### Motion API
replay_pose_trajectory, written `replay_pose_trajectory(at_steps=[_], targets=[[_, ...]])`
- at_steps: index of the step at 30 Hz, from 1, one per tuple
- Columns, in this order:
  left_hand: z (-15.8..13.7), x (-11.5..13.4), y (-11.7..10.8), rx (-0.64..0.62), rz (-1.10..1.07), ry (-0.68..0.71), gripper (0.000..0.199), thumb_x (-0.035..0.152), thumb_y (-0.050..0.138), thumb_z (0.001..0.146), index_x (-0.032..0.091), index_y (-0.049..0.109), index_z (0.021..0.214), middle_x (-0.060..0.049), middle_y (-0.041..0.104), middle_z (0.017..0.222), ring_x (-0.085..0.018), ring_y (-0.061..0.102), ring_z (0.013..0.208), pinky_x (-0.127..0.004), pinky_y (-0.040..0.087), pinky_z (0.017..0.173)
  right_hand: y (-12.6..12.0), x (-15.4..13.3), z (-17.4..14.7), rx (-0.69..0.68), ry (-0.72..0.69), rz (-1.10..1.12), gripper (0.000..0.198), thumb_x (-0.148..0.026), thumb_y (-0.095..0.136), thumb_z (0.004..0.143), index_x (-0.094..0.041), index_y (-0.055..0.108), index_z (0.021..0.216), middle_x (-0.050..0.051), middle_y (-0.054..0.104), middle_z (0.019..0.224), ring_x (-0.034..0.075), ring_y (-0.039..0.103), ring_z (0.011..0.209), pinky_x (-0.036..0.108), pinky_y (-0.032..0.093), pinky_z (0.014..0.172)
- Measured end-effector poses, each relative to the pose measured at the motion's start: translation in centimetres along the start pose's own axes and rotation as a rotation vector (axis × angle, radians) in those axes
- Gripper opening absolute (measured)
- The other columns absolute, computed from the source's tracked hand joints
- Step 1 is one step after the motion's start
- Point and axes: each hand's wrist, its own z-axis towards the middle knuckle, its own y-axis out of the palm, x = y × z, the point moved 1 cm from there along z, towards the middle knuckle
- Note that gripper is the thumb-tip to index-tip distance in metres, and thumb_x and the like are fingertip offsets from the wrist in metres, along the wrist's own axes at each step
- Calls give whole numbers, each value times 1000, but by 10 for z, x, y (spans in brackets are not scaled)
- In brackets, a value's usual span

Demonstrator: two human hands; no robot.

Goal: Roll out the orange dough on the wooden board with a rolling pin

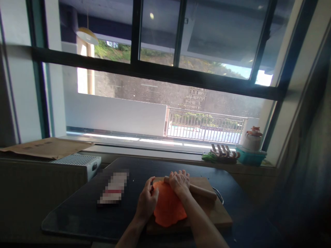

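A thin orange sheet, dough or clay by its look (169, 206), lies flat on a wooden board (214, 215) on the dark table. Across its far edge rests a wooden rolling pin (204, 193), slanting down to the right. My right hand (179, 181) lies over the pin's left half, palm down, fingers bent over it. At the sheet's left edge is my left hand (147, 199), fingers curved and thumb apart, with nothing visible in it. Whether it touches the sheet is hard to tell.
A blurred-out flat item (113, 189) lies left on the dark table (77, 213). A metal handle (218, 194) sticks out at the board's right. Brown paper (49, 147) covers a white unit at left. The windowsill holds a teal container (250, 156) and a striped object (224, 154).
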Motion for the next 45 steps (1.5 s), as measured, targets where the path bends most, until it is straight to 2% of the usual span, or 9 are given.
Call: replay_pose_trajectory(at_steps=[8, 18, 24, 28, 38, 42, 45], targets=[[0, 6, -2, 7, 48, -17, 45, 33, 53, 72, 15, 59, 113, -4, 70, 78, -21, 67, 70, -32, 54, 61, 6, -2, -30, 81, -106, 61, 46, -38, 27, 97, -17, 65, 113, 12, 59, 126, 28, 40, 127, 41, 25, 105], [-1, 3, -1, -20, 32, -34, 51, 34, 54, 72, 15, 57, 118, -4, 69, 78, -20, 66, 66, -32, 54, 62, -1, 2, 4, -66, 6, 7, 52, -41, 24, 97, -20, 71, 99, 13, 61, 122, 30, 44, 122, 46, 30, 99], [-1, 4, -1, -4, 51, -23, 49, 32, 54, 71, 14, 58, 117, -4, 69, 77, -20, 66, 67, -32, 54, 62, 0, -1, -17, -10, -52, 5, 50, -40, 24, 97, -20, 70, 101, 12, 62, 120, 29, 43, 122, 44, 30, 99], [0, 6, -1, 9, 57, -23, 46, 31, 54, 70, 15, 60, 113, -2, 68, 74, -20, 66, 65, -31, 54, 61, 1, -2, -29, 2, -97, 38, 45, -40, 28, 96, -19, 65, 110, 11, 58, 126, 28, 40, 126, 44, 28, 102], [0, 0, -1, -24, 48, -27, 51, 34, 54, 72, 15, 56, 119, -4, 69, 78, -20, 66, 66, -32, 54, 62, -3, 1, 0, -95, 2, 20, 53, -43, 23, 97, -20, 71, 99, 12, 61, 122, 30, 42, 124, 46, 31, 99], [0, 0, 0, -47, 35, -39, 55, 36, 53, 73, 13, 53, 122, -5, 69, 77, -20, 66, 65, -33, 54, 63, -2, 0, -11, -31, -31, 24, 52, -43, 23, 97, -20, 70, 100, 11, 62, 121, 29, 43, 123, 45, 30, 100], [0, 1, 0, -21, 29, -27, 51, 34, 54, 72, 14, 56, 119, -5, 70, 78, -20, 66, 67, -33, 54, 64, -1, -2, -27, 5, -79, 37, 47, -41, 27, 96, -20, 67, 109, 11, 59, 125, 28, 40, 126, 43, 29, 102]])
